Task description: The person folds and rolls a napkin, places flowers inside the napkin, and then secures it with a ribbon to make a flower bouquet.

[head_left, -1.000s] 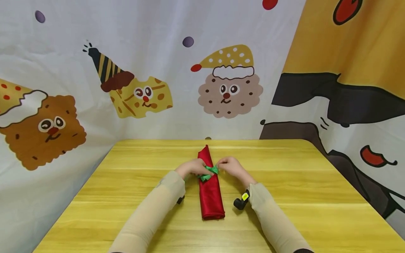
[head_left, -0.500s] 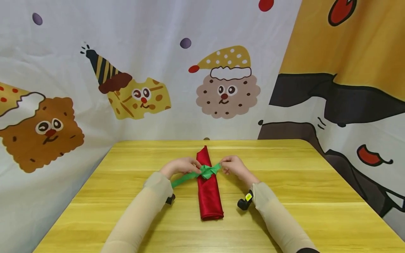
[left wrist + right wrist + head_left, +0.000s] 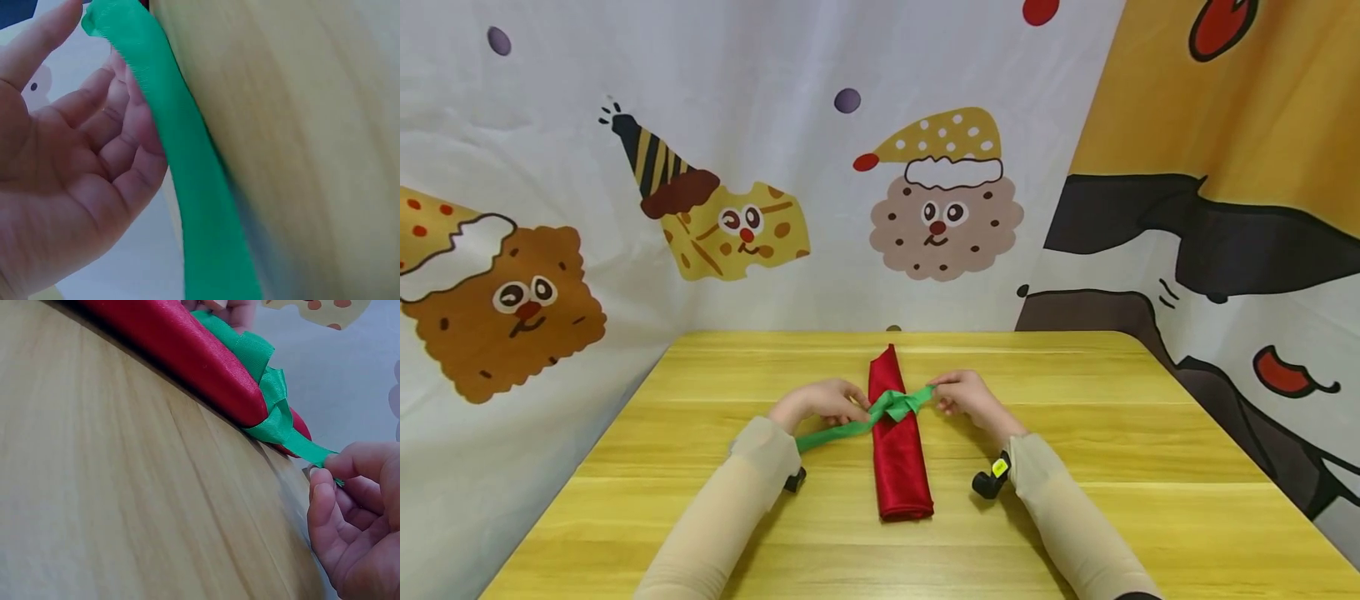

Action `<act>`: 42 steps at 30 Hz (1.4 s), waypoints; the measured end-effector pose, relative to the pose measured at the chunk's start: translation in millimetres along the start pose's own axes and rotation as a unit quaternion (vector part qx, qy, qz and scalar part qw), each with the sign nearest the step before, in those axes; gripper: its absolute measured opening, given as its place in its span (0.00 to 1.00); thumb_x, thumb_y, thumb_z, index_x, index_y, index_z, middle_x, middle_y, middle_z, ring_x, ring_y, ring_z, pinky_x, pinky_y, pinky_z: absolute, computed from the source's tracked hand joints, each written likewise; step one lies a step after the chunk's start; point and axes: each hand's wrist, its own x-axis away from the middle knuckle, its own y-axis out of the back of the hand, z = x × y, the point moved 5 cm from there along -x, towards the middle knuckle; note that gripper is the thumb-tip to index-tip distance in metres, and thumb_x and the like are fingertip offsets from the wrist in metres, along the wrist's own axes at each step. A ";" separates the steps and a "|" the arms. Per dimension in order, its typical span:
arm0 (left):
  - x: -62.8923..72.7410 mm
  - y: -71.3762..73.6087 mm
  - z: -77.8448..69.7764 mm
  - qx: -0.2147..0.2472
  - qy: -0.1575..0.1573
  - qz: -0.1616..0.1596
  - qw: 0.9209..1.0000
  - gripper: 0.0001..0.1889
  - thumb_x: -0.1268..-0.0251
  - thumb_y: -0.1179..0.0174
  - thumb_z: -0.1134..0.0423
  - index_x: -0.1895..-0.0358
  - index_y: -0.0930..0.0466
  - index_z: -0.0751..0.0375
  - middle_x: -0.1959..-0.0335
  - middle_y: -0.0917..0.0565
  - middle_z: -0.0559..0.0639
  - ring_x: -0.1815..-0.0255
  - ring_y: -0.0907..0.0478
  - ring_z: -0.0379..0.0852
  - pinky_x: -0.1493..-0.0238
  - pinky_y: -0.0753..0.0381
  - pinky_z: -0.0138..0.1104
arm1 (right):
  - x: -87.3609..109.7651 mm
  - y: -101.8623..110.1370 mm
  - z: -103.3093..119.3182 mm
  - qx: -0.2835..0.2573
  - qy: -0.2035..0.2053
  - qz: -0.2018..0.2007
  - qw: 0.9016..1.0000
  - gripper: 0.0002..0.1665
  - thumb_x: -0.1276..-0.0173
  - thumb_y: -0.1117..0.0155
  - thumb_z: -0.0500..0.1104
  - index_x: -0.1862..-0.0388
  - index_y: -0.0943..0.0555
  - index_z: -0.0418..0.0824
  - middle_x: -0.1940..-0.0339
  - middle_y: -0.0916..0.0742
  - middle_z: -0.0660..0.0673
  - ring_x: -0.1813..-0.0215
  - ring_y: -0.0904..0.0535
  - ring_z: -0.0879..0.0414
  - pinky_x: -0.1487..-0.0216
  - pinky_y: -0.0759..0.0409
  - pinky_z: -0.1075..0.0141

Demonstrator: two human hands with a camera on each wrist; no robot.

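A folded roll of shiny red cloth (image 3: 901,475) lies lengthwise on the table, with a green ribbon (image 3: 895,406) looped and crossed around its upper part. The right hand (image 3: 966,398) pinches the ribbon's short end between thumb and fingertips, drawn out to the right; its frayed tip shows in the right wrist view. On the other side, the left hand (image 3: 826,402) holds the ribbon near the crossing with thumb and fingers. The long ribbon tail (image 3: 200,206) runs past its palm toward the left sleeve. In the right wrist view the ribbon crossing (image 3: 270,394) looks bunched and flat-folded.
The wooden table (image 3: 1075,517) extends around the cloth on all sides. Behind it hangs a white curtain (image 3: 820,292) printed with cartoon figures. A small black camera (image 3: 991,477) sticks out from the right wrist.
The left hand has shifted left off the ribbon crossing, uncovering it and the long tail. The right hand has moved slightly right, and the short end is stretched out farther.
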 end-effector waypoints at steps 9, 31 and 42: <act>6.4 -1.2 -3.0 -0.040 0.002 -0.011 0.999 0.10 0.42 0.35 0.69 0.57 0.20 0.63 0.78 0.27 0.46 0.77 0.34 0.42 0.73 0.33 0.32 | 4.7 0.6 1.7 -0.002 0.002 0.004 1.000 0.17 0.39 0.40 0.29 0.50 0.21 0.23 0.73 0.17 0.40 0.78 0.24 0.57 0.78 0.24 0.70; 31.4 24.4 19.6 -0.007 -0.011 -0.112 0.994 0.08 0.35 0.41 0.64 0.62 0.16 0.66 0.64 0.19 0.50 0.65 0.28 0.45 0.59 0.27 0.39 | 20.2 46.4 -12.1 -0.018 -0.018 -0.042 0.999 0.22 0.36 0.40 0.31 0.43 0.25 0.23 0.74 0.19 0.42 0.77 0.24 0.58 0.74 0.20 0.67; 32.0 28.9 28.6 0.015 -0.015 -0.099 0.995 0.10 0.31 0.43 0.63 0.64 0.18 0.69 0.72 0.19 0.56 0.71 0.27 0.48 0.64 0.28 0.38 | 27.2 70.2 -17.8 -0.013 -0.012 -0.042 0.999 0.24 0.33 0.41 0.31 0.40 0.28 0.20 0.74 0.20 0.44 0.76 0.24 0.60 0.73 0.19 0.67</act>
